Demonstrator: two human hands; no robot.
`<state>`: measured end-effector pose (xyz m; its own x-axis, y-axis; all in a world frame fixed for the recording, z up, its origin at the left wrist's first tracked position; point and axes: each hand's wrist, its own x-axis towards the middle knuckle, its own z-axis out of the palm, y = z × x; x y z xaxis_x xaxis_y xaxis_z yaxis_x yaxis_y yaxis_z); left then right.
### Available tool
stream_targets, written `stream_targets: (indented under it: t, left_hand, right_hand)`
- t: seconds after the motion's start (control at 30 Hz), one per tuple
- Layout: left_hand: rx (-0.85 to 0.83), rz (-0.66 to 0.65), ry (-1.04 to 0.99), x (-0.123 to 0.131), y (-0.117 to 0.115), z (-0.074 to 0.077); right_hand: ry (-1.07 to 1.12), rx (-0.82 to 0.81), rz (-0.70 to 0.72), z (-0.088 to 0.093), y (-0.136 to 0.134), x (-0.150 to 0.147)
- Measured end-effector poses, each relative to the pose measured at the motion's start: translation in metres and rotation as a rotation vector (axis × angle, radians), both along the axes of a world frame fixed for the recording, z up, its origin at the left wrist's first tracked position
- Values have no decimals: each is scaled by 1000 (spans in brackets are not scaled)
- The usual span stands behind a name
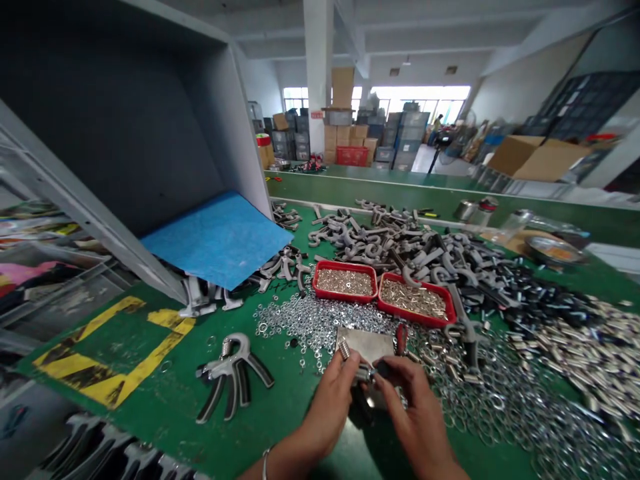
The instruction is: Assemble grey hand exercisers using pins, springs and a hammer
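Observation:
My left hand point(333, 400) and my right hand point(413, 407) meet low in the middle of the view, over a green table point(165, 400). Both are closed round a small grey and metal grip part point(365, 375), held between the fingertips. A small steel plate point(367, 343) lies just beyond my fingers, with a short spring point(345, 349) at its left corner. An assembled hand gripper point(233, 373) with a spring on top rests on the table to the left of my left hand.
Two red trays point(345, 280) point(417, 299) of small metal parts sit beyond the plate. Loose washers point(305, 323) spread around them. A heap of grey handles point(400, 243) lies behind, metal sleeves point(585, 340) at right. A grey bin point(125, 133) with a blue sheet point(215, 237) stands left.

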<state>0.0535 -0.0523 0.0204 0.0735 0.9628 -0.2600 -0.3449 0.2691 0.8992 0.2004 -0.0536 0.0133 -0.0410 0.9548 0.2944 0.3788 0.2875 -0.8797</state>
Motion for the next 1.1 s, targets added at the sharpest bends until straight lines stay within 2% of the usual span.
stream_targets:
  t: [0.1,0.17,0.23,0.3,0.37,0.43,0.57,0.63,0.7,0.83,0.9,0.97,1.03,1.1]
  left_hand:
    - [30,46,-95,-4,0,-2]
    - [37,6,-20,-9,-1,-2]
    - [62,-84,81,-13,-1,1]
    - [97,-150,168,-16,-1,5]
    - [145,-151,277,-17,-1,8]
    - [213,-119,427,-18,-1,8]
    - [351,-132,682,-21,1,-4]
    - [391,-168,729,-23,2,-8]
    - [392,-185,703,-25,3,-7]
    - [333,-211,542,-26,5,5]
    - [318,-215,527,-26,4,9]
    - [344,-200,602,-27,2,7]
    - [442,-206,718,-29,2,2]
    - [534,-256,797,-31,2,-5]
  right_hand:
    - [-188,-44,131,4,-4,8]
    - [-271,-70,192,6,-8,14]
    - [-301,-15,231,6,-9,20]
    - [-291,91,287,4,-8,24]
    - [-234,109,333,3,-6,24]
    - [-75,-75,336,4,-6,18]
    - [459,-647,400,8,-10,-1]
    - [542,-727,423,7,-12,-5]
    - [400,-607,361,2,-11,-2]
    - [-38,-178,243,-10,-7,16]
    - [-64,-155,266,-10,-6,17]
    - [82,-315,300,-6,-8,9]
    - [290,-597,342,-1,-11,-1]
    - [399,-874,410,3,-14,-7]
